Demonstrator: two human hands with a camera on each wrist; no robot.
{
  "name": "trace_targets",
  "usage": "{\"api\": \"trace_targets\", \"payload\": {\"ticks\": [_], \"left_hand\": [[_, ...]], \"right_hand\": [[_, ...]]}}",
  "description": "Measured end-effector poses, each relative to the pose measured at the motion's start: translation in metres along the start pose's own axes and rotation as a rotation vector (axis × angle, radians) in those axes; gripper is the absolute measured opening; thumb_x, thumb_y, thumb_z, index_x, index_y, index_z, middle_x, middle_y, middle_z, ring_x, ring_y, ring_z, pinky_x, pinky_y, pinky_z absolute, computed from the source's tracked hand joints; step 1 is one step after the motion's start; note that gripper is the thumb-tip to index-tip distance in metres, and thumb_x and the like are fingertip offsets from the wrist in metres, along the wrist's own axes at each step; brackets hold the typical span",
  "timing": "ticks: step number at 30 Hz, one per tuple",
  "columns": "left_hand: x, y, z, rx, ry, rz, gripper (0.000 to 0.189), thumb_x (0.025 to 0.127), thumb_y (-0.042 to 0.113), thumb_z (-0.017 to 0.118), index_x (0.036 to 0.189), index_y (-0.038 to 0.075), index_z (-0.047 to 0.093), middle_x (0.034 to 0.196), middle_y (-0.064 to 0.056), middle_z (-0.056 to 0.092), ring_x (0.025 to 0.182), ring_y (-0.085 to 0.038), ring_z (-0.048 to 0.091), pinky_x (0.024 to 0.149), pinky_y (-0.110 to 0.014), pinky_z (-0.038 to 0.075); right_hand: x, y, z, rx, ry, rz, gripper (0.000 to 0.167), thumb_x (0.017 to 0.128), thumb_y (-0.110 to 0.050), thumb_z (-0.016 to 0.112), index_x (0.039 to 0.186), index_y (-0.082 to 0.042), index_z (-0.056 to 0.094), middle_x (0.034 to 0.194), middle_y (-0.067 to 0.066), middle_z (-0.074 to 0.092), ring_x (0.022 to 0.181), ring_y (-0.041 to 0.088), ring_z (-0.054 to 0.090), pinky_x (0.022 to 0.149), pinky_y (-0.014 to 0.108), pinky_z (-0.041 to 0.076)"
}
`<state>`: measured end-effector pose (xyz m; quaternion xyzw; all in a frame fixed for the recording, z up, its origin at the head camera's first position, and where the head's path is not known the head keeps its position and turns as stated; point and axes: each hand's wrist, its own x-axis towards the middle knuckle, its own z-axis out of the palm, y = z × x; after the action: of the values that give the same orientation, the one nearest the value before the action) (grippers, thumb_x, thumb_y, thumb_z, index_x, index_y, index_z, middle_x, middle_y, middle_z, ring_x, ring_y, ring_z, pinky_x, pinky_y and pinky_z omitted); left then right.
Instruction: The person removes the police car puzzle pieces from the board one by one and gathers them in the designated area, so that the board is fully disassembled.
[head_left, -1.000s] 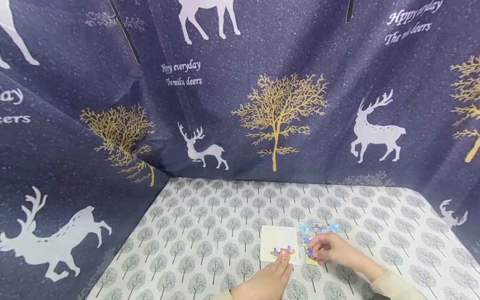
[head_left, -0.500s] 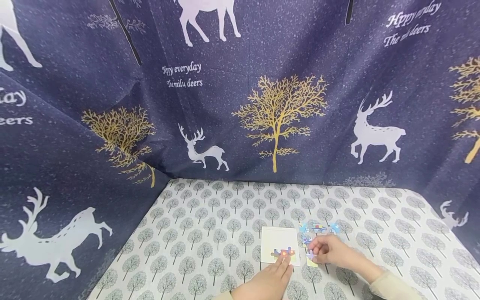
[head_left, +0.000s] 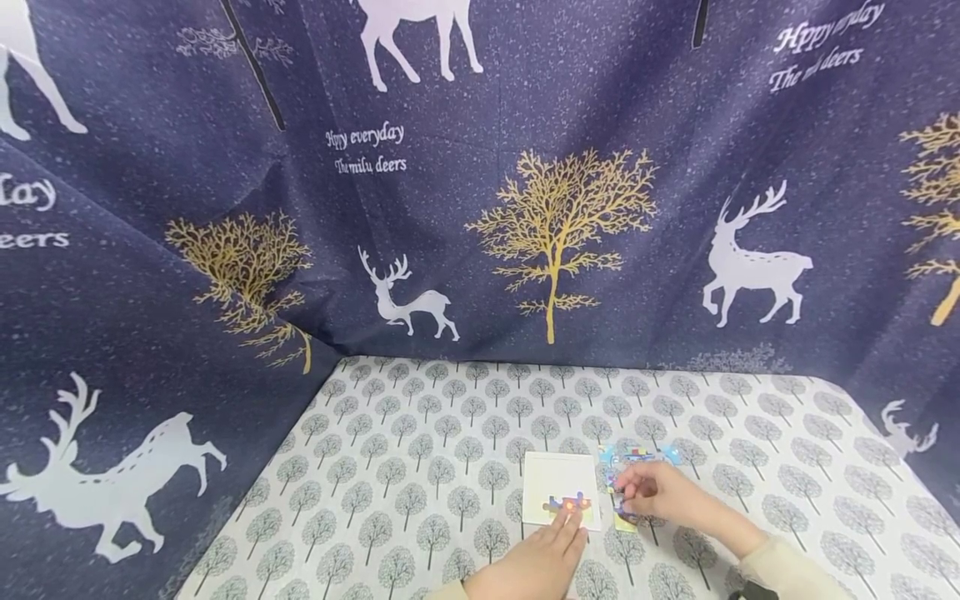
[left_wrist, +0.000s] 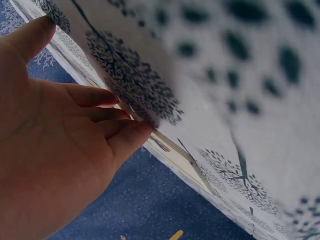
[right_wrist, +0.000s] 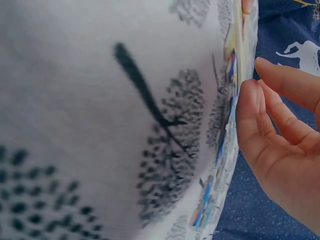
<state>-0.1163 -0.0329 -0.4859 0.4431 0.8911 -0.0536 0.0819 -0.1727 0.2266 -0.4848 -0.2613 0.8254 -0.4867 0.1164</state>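
My left hand point(head_left: 542, 560) lies with its fingers extended at the near edge of a white puzzle tray point(head_left: 558, 475). Its fingertips touch the lower part of a few joined jigsaw pieces point(head_left: 567, 505) in that tray, coloured yellow, purple and orange. In the left wrist view the fingers point(left_wrist: 131, 137) rest at the tray's edge. To the right of the tray, my right hand point(head_left: 656, 493) is over loose jigsaw pieces point(head_left: 624, 522), fingers bent and partly covering them. The right wrist view shows its thumb and fingertips point(right_wrist: 247, 92) a little apart, with nothing visible between them.
More jigsaw pieces point(head_left: 637, 454), mostly blue, lie together behind the right hand. A white tablecloth point(head_left: 390, 475) printed with trees covers the table. A dark blue curtain point(head_left: 480, 275) with deer and trees hangs behind and at the left.
The right hand shifts slightly away from the near edge and its fingers move over the loose pieces. The left hand stays at the tray.
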Motion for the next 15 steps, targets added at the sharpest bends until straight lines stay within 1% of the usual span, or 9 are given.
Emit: {"api": "trace_targets", "payload": {"ticks": [3,6,9,13,15], "left_hand": [[0.0,-0.001,0.001,-0.007,-0.003,0.006,0.085,0.09,0.067,0.04,0.147,0.004,0.036,0.155,-0.013,0.028,0.143,-0.026,0.024,0.108,-0.029,0.037],[0.0,0.001,0.002,0.001,0.001,0.004,0.083,0.091,0.065,0.041,0.147,0.004,0.038,0.155,-0.013,0.029,0.143,-0.025,0.026,0.108,-0.028,0.036],[-0.001,0.002,0.003,0.025,0.009,-0.002,0.081,0.092,0.065,0.04,0.146,0.005,0.038,0.154,-0.012,0.03,0.142,-0.025,0.027,0.109,-0.027,0.035],[0.0,0.004,0.001,0.036,0.002,-0.011,0.081,0.092,0.066,0.038,0.148,0.007,0.036,0.156,-0.009,0.028,0.143,-0.023,0.025,0.11,-0.027,0.033],[0.001,0.004,0.001,0.032,-0.012,-0.009,0.083,0.092,0.067,0.037,0.15,0.008,0.033,0.157,-0.007,0.025,0.144,-0.022,0.023,0.111,-0.027,0.032]], "right_hand": [[0.003,-0.001,-0.002,-0.021,0.001,-0.018,0.025,0.081,-0.005,0.07,0.104,0.006,0.064,0.082,0.001,0.061,0.068,0.006,0.059,0.061,0.023,0.054],[0.007,-0.003,-0.004,-0.05,0.009,-0.003,0.027,0.082,-0.006,0.071,0.106,0.004,0.065,0.083,0.0,0.061,0.07,0.007,0.059,0.062,0.023,0.054],[0.013,-0.005,-0.005,-0.077,0.026,-0.003,0.027,0.082,-0.007,0.071,0.106,0.004,0.065,0.083,0.004,0.063,0.073,0.007,0.06,0.064,0.023,0.055],[0.023,-0.01,-0.005,-0.094,0.033,-0.052,0.027,0.083,-0.005,0.07,0.107,0.006,0.065,0.086,0.009,0.065,0.076,0.01,0.063,0.065,0.024,0.056],[0.028,-0.011,-0.004,-0.103,0.029,-0.07,0.027,0.084,-0.006,0.069,0.108,0.005,0.065,0.089,0.008,0.066,0.079,0.011,0.064,0.066,0.023,0.056]]}}
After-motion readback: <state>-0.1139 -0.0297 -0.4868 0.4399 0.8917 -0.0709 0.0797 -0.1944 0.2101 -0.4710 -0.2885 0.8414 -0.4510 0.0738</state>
